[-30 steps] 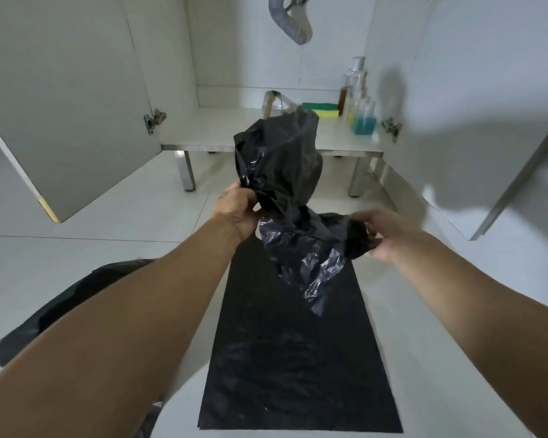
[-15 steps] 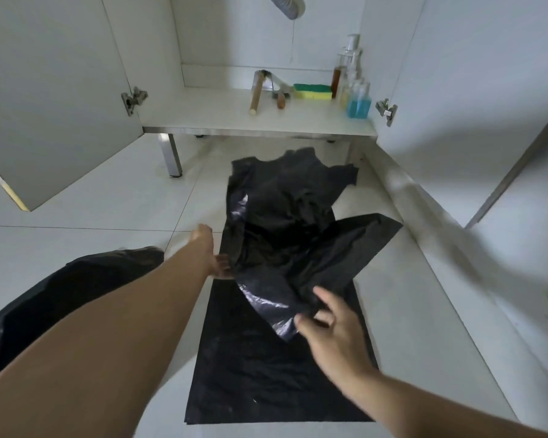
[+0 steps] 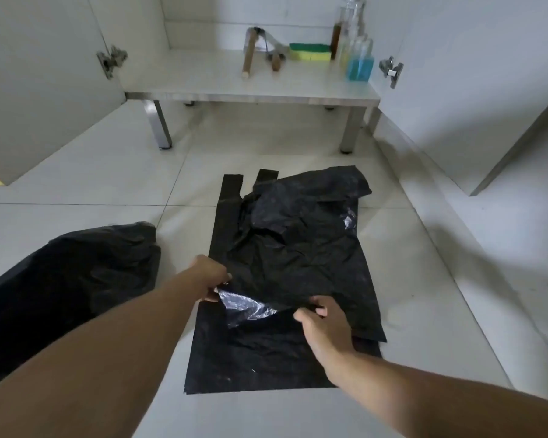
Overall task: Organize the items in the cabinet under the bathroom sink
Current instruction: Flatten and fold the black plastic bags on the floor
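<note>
A crumpled black plastic bag [image 3: 301, 245] lies spread over a flat black bag [image 3: 253, 365] on the floor tiles in front of the open cabinet. My left hand [image 3: 211, 276] pinches the crumpled bag's near left edge. My right hand [image 3: 325, 320] grips its near edge a little to the right, fingers curled onto the plastic. Between the two hands a glossy fold of the bag is turned up.
A heap of black bags [image 3: 76, 276] lies at the left. On the cabinet shelf [image 3: 203, 80] stand wooden-handled tools [image 3: 249, 56], a green-yellow sponge [image 3: 309, 52] and bottles, one with blue liquid [image 3: 359, 63]. Both cabinet doors [image 3: 35, 90] stand open.
The bag, held up in the air a second ago, now lies spread on the flat bag. Both hands came down to its near edge, and the right hand took hold of it.
</note>
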`<state>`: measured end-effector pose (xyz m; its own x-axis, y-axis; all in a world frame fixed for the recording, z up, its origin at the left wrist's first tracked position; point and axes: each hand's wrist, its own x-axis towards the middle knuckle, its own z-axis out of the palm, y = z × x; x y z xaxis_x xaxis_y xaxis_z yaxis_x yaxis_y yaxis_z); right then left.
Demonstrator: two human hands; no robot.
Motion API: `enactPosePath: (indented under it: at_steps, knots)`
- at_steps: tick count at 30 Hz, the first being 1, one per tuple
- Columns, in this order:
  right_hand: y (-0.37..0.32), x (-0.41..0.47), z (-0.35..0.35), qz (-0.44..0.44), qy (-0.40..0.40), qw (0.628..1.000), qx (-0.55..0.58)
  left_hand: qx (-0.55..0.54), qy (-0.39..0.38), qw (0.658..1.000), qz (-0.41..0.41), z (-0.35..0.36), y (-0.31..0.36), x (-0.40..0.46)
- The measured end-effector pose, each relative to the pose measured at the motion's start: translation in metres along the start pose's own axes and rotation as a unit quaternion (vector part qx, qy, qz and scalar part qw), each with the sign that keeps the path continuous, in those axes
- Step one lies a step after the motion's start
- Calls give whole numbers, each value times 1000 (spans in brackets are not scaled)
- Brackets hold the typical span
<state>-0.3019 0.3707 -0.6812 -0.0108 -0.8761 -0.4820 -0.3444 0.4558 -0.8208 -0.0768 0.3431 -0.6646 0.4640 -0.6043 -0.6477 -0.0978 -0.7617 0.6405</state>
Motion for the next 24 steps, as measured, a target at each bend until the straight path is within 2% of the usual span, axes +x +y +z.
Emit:
enactPosePath:
  at_steps: [4,6,7,11,15,20,24]
  knots:
    - [6,43,-33,96,149,981,77,9,37,999,37,0,-7,4]
    - [13,63,-47,164,189,963,97,19,64,997,46,-2,-13,6]
    - [18,72,-52,177,196,962,72,22,61,997,37,-2,-16,6]
    - [28,95,-64,99,173,964,-174,36,-3,999,-21,-4,-24,-1]
    - [20,109,-74,90,140,944,-285,42,2,999,-18,-5,-30,-5]
    - [27,114,-87,50,113,932,-340,6,52,998,29,-3,-31,-8]
    - [24,113,-94,20,127,927,-352,-11,34,999,31,0,-22,-14]
